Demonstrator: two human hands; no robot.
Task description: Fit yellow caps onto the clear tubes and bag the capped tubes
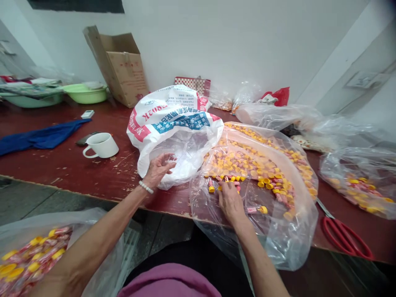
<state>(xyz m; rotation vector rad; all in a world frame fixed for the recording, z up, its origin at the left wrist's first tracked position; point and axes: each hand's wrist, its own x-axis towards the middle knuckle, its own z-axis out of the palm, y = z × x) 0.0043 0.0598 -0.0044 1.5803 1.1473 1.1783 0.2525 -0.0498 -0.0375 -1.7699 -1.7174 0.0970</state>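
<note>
Small tubes (247, 163) — pink-and-white (and yellow-capped) — lie heaped.

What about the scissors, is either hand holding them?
No, the scissors lie on the table beside the clear bag, apart from the left hand and right hand.
</note>
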